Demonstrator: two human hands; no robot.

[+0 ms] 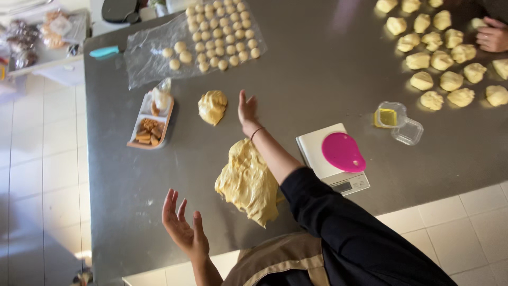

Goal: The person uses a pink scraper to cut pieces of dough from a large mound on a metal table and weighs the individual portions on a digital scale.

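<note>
Head view: left hand raised over table near its edge, grip spread wide, palm showing, holds nothing. Right hand stretched forward, grip flat and spread, empty, just beside small dough lump. Large dough mass lies on table between both hands, partly under right forearm. White scale with pink scraper on top, right of dough. Plastic sheet carries small dough balls. Another person's hand by portioned dough pieces. Snack tray left. Floor tiled.
</note>
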